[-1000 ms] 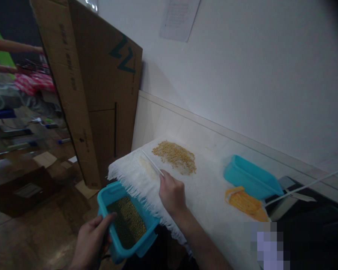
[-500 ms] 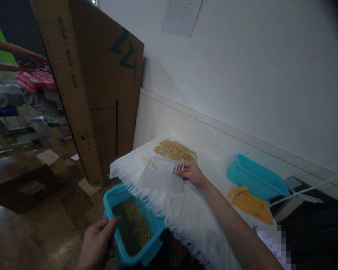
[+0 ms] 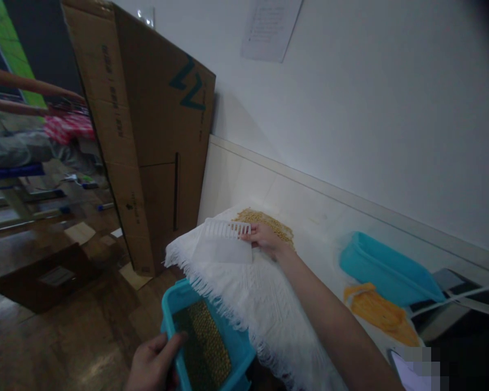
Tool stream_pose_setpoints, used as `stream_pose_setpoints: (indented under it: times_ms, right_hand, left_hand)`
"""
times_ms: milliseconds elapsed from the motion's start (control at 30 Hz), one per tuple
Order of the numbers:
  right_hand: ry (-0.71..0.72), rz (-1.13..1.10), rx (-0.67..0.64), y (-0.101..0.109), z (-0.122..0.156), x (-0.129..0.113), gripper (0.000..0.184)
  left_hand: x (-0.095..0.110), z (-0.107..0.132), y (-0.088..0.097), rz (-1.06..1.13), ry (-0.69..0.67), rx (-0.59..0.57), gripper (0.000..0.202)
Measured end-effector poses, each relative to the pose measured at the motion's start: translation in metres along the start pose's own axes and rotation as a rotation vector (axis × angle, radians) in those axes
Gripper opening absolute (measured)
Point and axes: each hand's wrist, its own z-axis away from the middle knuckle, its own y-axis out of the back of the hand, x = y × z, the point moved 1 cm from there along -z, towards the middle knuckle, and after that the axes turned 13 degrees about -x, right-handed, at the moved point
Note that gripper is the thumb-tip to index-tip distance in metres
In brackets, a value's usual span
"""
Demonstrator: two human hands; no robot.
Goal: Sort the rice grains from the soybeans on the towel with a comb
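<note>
My right hand (image 3: 265, 239) pinches a flat white plastic scraper with a toothed edge (image 3: 223, 247) and holds it over the far left part of a white fringed cloth (image 3: 252, 298). Just behind the hand lies a heap of yellow beans (image 3: 274, 224) on the cloth. My left hand (image 3: 152, 366) grips the near rim of a turquoise plastic tub (image 3: 175, 309) held below the cloth's front edge. The tub holds greenish-yellow beans (image 3: 207, 353).
A second turquoise tub (image 3: 385, 269) and an orange mesh bag (image 3: 381, 312) lie to the right on the cloth. A tall cardboard box (image 3: 146, 125) leans against the wall at the left. Another person's arms (image 3: 20, 92) reach in at the far left.
My right hand has lifted the scraper off the cloth, turned it flat-side towards me and carried it back towards the bean heap. The tub in my left hand has stayed under the cloth's edge.
</note>
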Motion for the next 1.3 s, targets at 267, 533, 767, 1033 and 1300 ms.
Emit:
stream_pose_setpoints:
  times_ms: [267,533,767,1033,1300]
  right_hand:
    - [0.054,-0.053,0.07,0.006,-0.012,-0.01,0.036]
    - [0.069,-0.083,0.133,-0.019,0.025,-0.002,0.037]
    - [0.068,-0.036,0.243,-0.017,0.014,0.011,0.036]
    - [0.2,0.21,0.468,0.007,0.021,-0.008,0.042]
    - [0.21,0.637,0.573,-0.04,0.048,0.003,0.018]
  left_hand:
    - [-0.002,-0.001,0.0,0.045,0.019,0.007,0.045]
    - [0.006,0.002,0.0,-0.006,-0.003,0.043,0.045]
    - [0.014,0.008,-0.004,0.005,0.004,0.035,0.045]
    - [-0.009,-0.006,0.004,0.042,0.02,-0.025,0.049]
    - [-0.001,0.0,0.0,0.029,-0.002,-0.002,0.049]
